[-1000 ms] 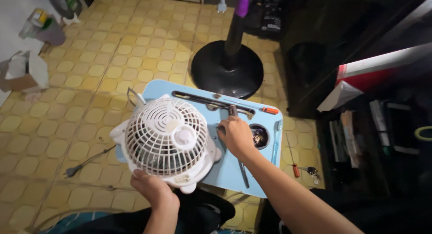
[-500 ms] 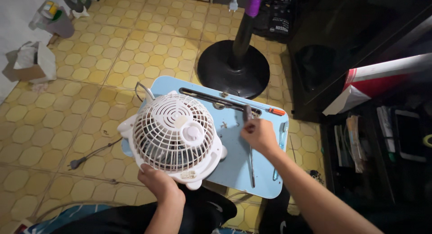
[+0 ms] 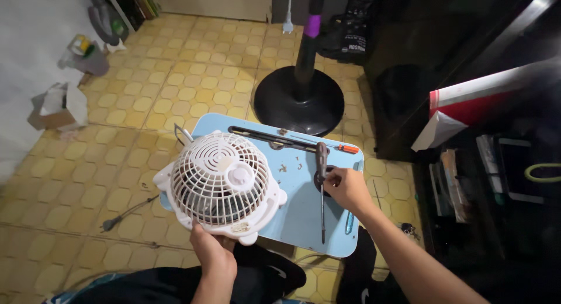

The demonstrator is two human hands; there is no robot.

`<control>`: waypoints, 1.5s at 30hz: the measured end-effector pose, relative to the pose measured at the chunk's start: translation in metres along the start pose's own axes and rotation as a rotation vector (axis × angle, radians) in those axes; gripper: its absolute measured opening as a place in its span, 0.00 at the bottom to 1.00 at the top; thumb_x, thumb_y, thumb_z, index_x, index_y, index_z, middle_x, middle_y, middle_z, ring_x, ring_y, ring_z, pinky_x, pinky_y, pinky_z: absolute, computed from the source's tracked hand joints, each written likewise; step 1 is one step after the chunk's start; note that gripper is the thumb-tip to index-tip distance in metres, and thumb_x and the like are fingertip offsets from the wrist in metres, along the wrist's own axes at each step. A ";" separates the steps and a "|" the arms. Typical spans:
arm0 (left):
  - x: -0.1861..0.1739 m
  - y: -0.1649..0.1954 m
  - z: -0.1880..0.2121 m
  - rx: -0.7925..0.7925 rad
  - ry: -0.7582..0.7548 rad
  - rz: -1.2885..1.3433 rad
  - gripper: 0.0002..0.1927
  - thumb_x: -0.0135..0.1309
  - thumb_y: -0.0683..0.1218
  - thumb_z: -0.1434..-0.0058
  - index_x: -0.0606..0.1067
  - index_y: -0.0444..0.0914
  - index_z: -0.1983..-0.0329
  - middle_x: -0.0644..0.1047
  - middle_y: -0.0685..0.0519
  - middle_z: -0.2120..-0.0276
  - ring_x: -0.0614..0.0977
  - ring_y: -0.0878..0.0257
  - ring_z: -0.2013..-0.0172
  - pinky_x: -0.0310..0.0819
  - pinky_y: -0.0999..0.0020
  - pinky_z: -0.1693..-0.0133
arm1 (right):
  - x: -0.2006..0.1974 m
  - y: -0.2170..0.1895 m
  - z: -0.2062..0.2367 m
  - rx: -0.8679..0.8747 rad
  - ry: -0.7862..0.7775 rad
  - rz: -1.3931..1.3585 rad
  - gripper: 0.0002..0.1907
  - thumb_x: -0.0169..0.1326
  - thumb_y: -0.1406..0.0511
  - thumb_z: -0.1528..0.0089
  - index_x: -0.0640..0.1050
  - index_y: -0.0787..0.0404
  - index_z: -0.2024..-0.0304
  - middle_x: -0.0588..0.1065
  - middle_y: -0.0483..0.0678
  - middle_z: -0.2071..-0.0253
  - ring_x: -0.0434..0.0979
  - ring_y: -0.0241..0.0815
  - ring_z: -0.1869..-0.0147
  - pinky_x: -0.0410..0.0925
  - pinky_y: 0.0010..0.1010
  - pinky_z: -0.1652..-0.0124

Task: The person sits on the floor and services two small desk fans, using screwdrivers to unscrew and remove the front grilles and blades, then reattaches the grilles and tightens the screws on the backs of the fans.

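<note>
A small white fan with a round grille lies face up on a light blue folding table. My left hand grips the fan's near edge. My right hand rests at the table's right side, its fingers on a small dark round part next to a long dark-handled screwdriver. A second screwdriver with an orange handle lies at the table's far edge beside a long black bar. Small screws are scattered between fan and hand.
A black round stand base with a purple-banded pole stands just beyond the table. The fan's cord and plug trail left over yellow floor tiles. A cardboard box sits at left. Dark shelving with a red-and-white box lines the right.
My right hand has drawn back from the screwdriver's handle toward the table's right side, onto the dark round part. My left hand keeps its hold on the fan, and the view has shifted.
</note>
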State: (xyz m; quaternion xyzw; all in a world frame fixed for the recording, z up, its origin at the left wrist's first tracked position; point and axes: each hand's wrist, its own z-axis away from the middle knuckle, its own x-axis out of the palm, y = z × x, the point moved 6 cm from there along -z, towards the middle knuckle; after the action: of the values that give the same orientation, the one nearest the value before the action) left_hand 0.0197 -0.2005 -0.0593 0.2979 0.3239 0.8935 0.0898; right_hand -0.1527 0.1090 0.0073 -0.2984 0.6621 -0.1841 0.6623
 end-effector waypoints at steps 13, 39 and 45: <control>0.003 -0.033 0.026 0.015 -0.037 -0.077 0.31 0.49 0.39 0.41 0.61 0.51 0.34 0.73 0.55 0.44 0.78 0.57 0.47 0.76 0.52 0.51 | 0.011 0.005 0.017 0.105 -0.041 -0.146 0.08 0.66 0.68 0.51 0.81 0.67 0.73 0.80 0.50 0.77 0.80 0.39 0.72 0.73 0.30 0.68; 0.008 -0.084 -0.006 -0.385 -0.281 0.123 0.13 0.50 0.34 0.39 0.75 0.29 0.51 0.79 0.45 0.56 0.83 0.55 0.56 0.79 0.62 0.54 | 0.051 -0.165 0.066 -0.366 -0.363 -0.209 0.05 0.61 0.70 0.43 0.82 0.66 0.65 0.79 0.55 0.66 0.79 0.54 0.62 0.72 0.38 0.60; 0.009 -0.084 -0.002 -0.348 -0.270 0.118 0.12 0.50 0.34 0.38 0.75 0.28 0.51 0.79 0.45 0.56 0.83 0.57 0.57 0.79 0.65 0.55 | 0.056 -0.166 0.069 -0.375 -0.293 -0.195 0.06 0.62 0.70 0.44 0.83 0.65 0.64 0.79 0.54 0.66 0.79 0.54 0.64 0.72 0.39 0.62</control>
State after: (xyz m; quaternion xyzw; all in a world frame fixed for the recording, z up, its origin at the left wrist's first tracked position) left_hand 0.0086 -0.1334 -0.1088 0.4131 0.1321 0.8917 0.1298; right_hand -0.0560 -0.0413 0.0668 -0.5020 0.5497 -0.0761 0.6634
